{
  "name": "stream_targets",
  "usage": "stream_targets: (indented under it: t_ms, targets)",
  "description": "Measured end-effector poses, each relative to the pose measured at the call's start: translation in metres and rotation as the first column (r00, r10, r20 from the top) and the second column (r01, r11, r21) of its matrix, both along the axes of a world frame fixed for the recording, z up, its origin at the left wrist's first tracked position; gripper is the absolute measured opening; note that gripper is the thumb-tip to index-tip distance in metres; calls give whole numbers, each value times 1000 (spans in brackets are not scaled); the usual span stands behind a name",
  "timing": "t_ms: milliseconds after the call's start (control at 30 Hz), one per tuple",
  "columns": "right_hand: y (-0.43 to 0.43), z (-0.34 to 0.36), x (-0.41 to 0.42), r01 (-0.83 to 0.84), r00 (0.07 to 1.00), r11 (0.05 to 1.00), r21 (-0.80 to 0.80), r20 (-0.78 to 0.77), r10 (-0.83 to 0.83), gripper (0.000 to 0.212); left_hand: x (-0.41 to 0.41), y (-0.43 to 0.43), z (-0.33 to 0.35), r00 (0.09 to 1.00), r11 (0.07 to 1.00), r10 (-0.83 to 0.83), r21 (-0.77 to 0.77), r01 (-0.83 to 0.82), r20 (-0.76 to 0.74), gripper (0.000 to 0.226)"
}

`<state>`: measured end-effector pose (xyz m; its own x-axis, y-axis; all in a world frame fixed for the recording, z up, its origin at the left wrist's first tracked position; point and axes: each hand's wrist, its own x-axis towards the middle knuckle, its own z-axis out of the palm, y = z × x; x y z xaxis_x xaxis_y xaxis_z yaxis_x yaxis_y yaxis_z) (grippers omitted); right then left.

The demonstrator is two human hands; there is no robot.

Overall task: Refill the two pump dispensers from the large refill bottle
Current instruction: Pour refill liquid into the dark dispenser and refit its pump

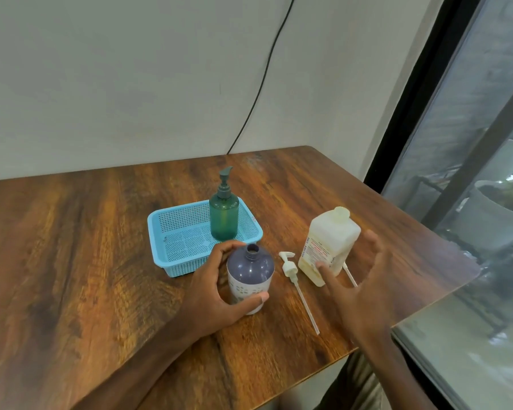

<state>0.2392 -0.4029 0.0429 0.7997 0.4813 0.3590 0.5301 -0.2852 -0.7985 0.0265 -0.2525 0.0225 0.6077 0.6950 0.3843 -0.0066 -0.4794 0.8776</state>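
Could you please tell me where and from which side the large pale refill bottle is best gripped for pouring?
Probably around the flat-sided middle of the large translucent cream refill bottle, from its right, window-facing side. It stands upright with an open top, and the open right hand is already beside it. The left hand is wrapped around the grey open-necked dispenser bottle, so it is busy.

Table (86, 247): dark wood-grain top, far edge against the wall. Wall (131, 69): plain, pale grey-white, matte. 1 black cable (267, 66) runs down the wall to the table's far edge. Window (471, 143) at right: black frame, glass, blurred view outside. Light soft, even.
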Motion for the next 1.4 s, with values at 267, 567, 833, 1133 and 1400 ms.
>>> stream_targets:
  t_ms: [267,567,833,1133,1400]
  targets:
    - [7,11,-40,-236,937,927,-291,184,297,28,1,1,1,1000,1000,1,12,-1,2,89]
    - [50,4,-47,-199,949,807,-557,97,301,35,0,2,-3,1000,1000,10,24,-10,6,90]
    - [55,5,-42,-237,954,830,-506,39,296,20,-1,5,-6,1000,1000,4,30,-4,11,90]
    - [26,105,-55,-384,922,904,190,130,365,36,0,5,-6,1000,999,2,42,-1,-3,85]
    - [35,135,-75,-509,860,776,373,202,468,36,0,6,-7,1000,999,-14,40,14,-2,87]
